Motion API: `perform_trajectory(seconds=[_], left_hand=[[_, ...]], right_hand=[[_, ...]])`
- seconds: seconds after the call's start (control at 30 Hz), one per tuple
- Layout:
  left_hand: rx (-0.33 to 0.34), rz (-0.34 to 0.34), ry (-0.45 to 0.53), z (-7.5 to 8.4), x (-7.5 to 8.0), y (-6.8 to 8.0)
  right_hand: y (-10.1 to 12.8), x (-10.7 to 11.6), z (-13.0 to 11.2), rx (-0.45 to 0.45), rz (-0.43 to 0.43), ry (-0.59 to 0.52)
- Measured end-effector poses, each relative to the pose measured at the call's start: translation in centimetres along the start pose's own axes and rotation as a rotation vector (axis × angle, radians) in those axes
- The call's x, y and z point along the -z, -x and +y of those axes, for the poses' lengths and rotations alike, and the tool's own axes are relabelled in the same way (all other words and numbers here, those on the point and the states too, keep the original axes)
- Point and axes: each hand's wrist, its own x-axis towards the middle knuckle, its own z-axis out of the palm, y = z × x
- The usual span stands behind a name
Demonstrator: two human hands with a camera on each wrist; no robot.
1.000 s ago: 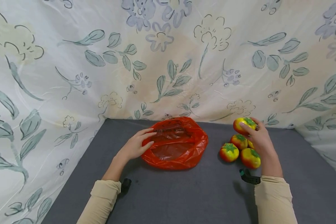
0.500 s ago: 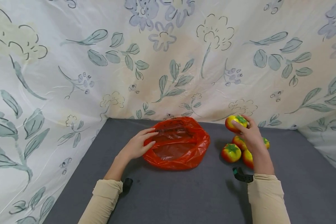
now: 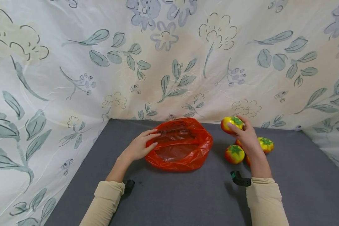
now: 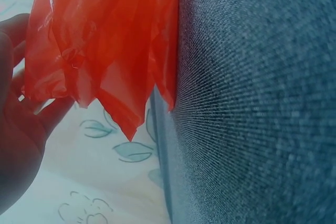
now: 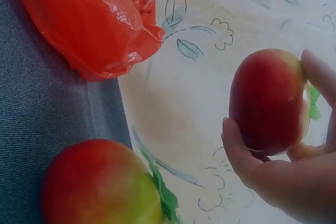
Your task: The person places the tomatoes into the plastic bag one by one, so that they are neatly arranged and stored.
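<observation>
A red plastic bag [image 3: 201, 153] sits on the dark grey table with its mouth spread wide. My left hand [image 3: 135, 147] touches the bag's left rim, its fingers spread and the thumb apart from them. To the right, my right hand [image 3: 248, 136] holds a red-and-yellow tomato [image 3: 228, 125] with a green leafy top, between thumb and fingers, above the table. Below that hand lie several similar tomatoes, one in front [image 3: 234, 154] and another tomato [image 3: 265, 145] to the right. My hand and forearm partly hide others. The right wrist view shows the held tomato [image 5: 268, 100] well off the table.
A floral cloth [image 3: 175, 62] hangs behind and along the sides of the table [image 3: 183, 197]. Black wrist camera mounts are at the left cuff [image 3: 128, 186] and the right cuff [image 3: 240, 179].
My right hand has carried the tomato leftward, off the pile and toward the bag, uncovering the tomato at the right. My left hand stays at the bag's rim.
</observation>
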Motion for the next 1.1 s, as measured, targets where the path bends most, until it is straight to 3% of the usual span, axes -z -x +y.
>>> perform_trajectory(seconds=[0.43, 0.67, 1.1], left_hand=[[0.003, 0.003, -0.015, 0.1, -0.5, -0.1], [-0.035, 0.003, -0.013, 0.2, -0.6, -0.3], [-0.007, -0.01, -0.004, 0.1, -0.6, -0.5]], right_hand=[[-0.3, -0.8, -0.1, 0.033, -0.038, 0.012], [-0.4, -1.2, -0.2, 0.055, -0.03, 0.059], [0.0, -1.9, -0.4, 0.045, -0.067, 0.092]])
